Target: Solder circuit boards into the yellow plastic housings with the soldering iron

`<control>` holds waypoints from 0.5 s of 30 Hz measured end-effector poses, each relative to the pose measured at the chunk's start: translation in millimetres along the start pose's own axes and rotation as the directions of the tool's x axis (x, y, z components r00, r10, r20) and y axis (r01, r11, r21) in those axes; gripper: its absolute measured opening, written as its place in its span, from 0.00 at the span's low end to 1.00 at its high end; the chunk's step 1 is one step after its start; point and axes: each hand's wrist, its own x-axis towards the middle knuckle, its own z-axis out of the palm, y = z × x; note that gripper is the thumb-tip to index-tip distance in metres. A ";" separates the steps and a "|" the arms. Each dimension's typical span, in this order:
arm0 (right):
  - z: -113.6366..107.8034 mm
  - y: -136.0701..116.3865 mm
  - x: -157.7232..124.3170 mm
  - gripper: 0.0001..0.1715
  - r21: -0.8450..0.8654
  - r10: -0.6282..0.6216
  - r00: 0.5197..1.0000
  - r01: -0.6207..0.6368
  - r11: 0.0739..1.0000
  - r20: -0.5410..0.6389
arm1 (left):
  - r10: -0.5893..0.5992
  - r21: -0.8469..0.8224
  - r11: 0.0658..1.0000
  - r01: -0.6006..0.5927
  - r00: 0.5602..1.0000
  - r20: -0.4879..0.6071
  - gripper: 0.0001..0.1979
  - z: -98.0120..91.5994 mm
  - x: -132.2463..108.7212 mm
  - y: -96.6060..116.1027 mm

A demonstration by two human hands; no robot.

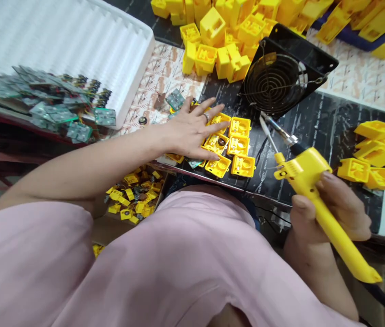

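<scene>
My left hand lies spread, palm down, over a group of small yellow plastic casings, its fingers touching some of them. Two columns of open casings show to the right of my fingers, and one under them holds a round dark part. A green circuit board pokes out below the palm. My right hand is closed round the handle of a yellow soldering gun. Its metal tip and thin feed tube point up and left, above the black work surface and just below a fan.
The black fan stands behind the casings. Many yellow housings are heaped at the back, several more at the right. Circuit boards with wires pile on a white ribbed tray at left. Below the table edge, a box holds yellow parts.
</scene>
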 end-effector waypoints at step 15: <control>31.8 15.1 5.6 0.31 -0.034 -0.163 0.985 0.161 0.986 -0.053 | -0.195 0.043 0.981 0.191 0.931 0.309 0.18 29.6 -226.5 -26.6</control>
